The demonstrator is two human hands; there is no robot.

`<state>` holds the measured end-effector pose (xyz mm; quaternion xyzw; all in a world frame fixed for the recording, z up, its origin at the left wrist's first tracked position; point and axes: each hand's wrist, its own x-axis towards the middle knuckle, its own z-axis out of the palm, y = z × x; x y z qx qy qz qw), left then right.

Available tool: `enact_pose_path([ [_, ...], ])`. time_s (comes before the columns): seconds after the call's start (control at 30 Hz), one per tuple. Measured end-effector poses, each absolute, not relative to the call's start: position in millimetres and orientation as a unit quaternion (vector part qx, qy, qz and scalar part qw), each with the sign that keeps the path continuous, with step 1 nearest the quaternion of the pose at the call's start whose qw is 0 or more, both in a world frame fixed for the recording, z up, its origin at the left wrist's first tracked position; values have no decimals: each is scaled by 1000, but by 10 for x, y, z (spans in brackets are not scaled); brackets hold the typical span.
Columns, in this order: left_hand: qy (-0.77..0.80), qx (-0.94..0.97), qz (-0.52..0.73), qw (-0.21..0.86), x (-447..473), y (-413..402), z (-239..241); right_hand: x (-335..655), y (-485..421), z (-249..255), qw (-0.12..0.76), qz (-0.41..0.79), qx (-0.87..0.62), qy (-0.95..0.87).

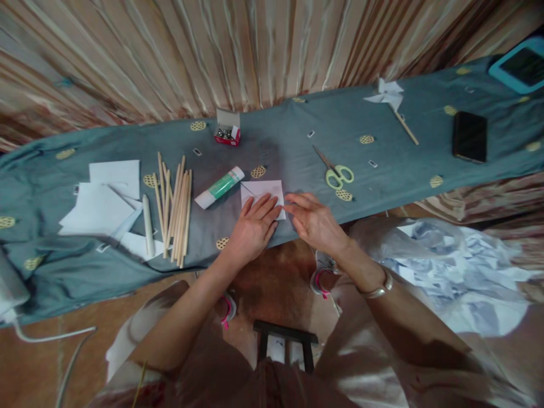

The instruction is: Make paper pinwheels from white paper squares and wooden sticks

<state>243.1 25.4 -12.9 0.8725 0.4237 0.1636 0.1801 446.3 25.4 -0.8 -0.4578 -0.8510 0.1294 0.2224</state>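
A small white square of paper (264, 191) lies on the grey-green cloth (276, 147) near its front edge. My left hand (254, 228) rests flat on the paper's lower left part, fingers stretched out. My right hand (313, 221) sits at the paper's right edge, fingers together and lightly curled, fingertips touching the paper's corner. A bangle is on my right wrist. A white and green glue stick (220, 187) lies just left of the paper.
Several wooden sticks (174, 207) and a stack of white paper sheets (102, 204) lie to the left. A small red box of pins (227, 128) sits behind. Green-handled scissors (335, 170), a paper pinwheel (389, 93), a black phone (470, 136) and a blue-cased tablet (521, 67) lie to the right.
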Motion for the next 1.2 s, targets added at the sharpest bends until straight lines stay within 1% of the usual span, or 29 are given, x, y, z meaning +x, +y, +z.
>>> enact_pose_path([
  [0.17,418,878,162,167,2426,251,-118,4477,200,-4,214,98,-440,-867],
  [0.4,417,877,174,163,2423,265,-149,4481,155,30,213,121,-430,-869],
  [0.57,414,877,178,165,2416,274,-161,4478,141,38,236,148,-437,-855],
  [0.73,413,879,176,163,2412,280,-171,4502,104,53,267,206,-441,-832],
  [0.9,412,877,175,172,2414,282,-178,4532,174,74,306,246,-481,-784],
  [1.03,410,875,191,171,2403,277,-193,4509,315,66,322,235,-502,-767],
  [1.2,417,867,240,132,2298,258,-153,4419,455,37,330,198,-518,-764],
])
